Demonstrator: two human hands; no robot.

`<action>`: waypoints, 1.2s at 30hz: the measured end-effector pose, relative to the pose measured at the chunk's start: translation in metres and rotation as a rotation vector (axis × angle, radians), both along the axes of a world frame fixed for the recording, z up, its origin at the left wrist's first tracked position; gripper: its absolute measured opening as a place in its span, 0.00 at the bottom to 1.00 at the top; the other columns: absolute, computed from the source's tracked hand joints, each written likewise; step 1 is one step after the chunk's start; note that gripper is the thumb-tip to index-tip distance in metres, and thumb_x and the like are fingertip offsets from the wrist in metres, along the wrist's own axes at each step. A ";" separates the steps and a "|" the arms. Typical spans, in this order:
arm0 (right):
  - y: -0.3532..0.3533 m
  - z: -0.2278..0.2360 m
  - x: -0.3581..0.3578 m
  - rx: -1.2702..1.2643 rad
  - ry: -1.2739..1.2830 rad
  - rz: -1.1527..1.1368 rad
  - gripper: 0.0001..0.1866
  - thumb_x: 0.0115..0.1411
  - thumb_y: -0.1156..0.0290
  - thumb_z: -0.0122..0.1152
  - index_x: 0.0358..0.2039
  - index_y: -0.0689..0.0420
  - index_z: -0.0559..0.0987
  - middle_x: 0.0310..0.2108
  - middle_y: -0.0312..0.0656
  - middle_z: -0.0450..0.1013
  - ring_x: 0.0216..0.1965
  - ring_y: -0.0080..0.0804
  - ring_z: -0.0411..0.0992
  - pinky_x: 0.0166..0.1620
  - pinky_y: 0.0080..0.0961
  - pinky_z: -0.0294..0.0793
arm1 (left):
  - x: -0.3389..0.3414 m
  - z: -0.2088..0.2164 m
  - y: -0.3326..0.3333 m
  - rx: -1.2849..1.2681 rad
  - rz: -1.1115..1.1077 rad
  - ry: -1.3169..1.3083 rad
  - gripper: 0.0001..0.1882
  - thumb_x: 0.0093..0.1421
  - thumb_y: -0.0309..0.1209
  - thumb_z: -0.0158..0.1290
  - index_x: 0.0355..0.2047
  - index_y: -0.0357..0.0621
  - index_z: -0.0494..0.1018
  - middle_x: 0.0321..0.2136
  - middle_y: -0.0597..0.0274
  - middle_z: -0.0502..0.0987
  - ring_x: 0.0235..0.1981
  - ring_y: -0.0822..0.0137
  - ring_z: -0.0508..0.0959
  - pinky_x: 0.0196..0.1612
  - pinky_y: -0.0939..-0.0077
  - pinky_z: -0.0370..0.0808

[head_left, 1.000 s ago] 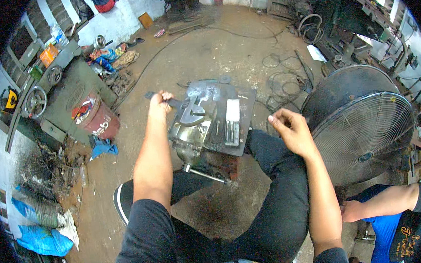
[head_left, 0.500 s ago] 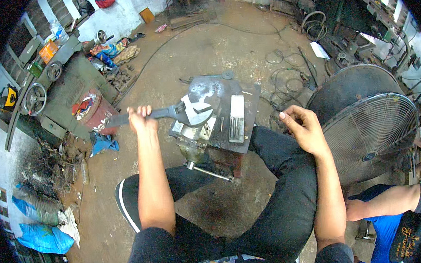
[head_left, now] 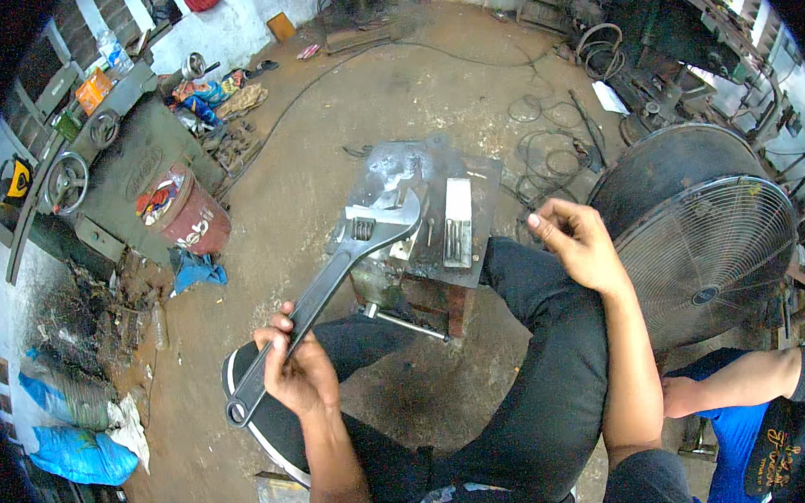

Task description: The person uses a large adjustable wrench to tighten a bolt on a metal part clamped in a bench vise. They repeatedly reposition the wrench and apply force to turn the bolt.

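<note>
A large dark adjustable wrench (head_left: 316, 291) slants up from the lower left, its bright jaw end over the bench, its ring end over my left thigh. My left hand (head_left: 296, 369) is closed around the lower half of its handle. Beneath the jaws, a vise (head_left: 382, 286), partly covered, juts from the small metal bench (head_left: 483, 188); its bar handle points right. Long thin metal pieces lie in a narrow white case (head_left: 458, 223) on the bench. Above my right knee my right hand (head_left: 580, 247) has its fingers curled in a pinch; anything between them is hidden.
A big round fan (head_left: 705, 247) stands close on my right. Another person's forearm (head_left: 740, 389) shows at lower right. On the left are a red bucket of rags (head_left: 194, 221) and a green machine (head_left: 131, 169). Loose cables (head_left: 546, 150) lie on the floor beyond the fan.
My left hand has come down and nearer with the wrench, which has swung from nearly level to a diagonal, jaws up and to the right. My right hand has hardly moved.
</note>
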State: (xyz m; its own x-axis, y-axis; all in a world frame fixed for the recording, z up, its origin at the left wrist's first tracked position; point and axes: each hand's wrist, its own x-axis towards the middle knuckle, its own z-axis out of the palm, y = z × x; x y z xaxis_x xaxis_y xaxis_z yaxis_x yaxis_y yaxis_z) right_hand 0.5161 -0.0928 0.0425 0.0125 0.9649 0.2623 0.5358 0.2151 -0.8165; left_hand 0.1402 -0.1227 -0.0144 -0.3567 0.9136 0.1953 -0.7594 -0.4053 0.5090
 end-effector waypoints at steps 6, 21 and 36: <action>-0.005 0.004 -0.012 -0.080 0.155 -0.197 0.15 0.63 0.63 0.63 0.26 0.62 0.79 0.17 0.33 0.69 0.20 0.18 0.62 0.25 0.24 0.61 | -0.053 -0.003 -0.026 0.304 -0.159 0.160 0.16 0.46 0.27 0.64 0.28 0.49 0.65 0.32 0.63 0.70 0.61 0.49 0.66 0.72 0.49 0.47; -0.042 -0.036 -0.363 -0.866 1.950 0.435 0.24 0.70 0.44 0.45 0.27 0.50 0.65 0.24 0.44 0.70 0.26 0.34 0.68 0.45 0.32 0.73 | -0.115 0.037 -0.054 -0.144 -0.254 0.890 0.21 0.52 0.32 0.63 0.12 0.45 0.62 0.18 0.66 0.69 0.34 0.65 0.71 0.44 0.68 0.64; -0.105 -0.001 -0.109 -1.204 1.040 0.241 0.19 0.62 0.53 0.64 0.25 0.51 0.69 0.19 0.34 0.67 0.27 0.36 0.75 0.29 0.30 0.76 | 0.160 0.065 -0.158 0.217 -0.253 1.261 0.11 0.44 0.35 0.66 0.24 0.54 0.72 0.44 0.62 0.71 0.53 0.54 0.63 0.57 0.53 0.52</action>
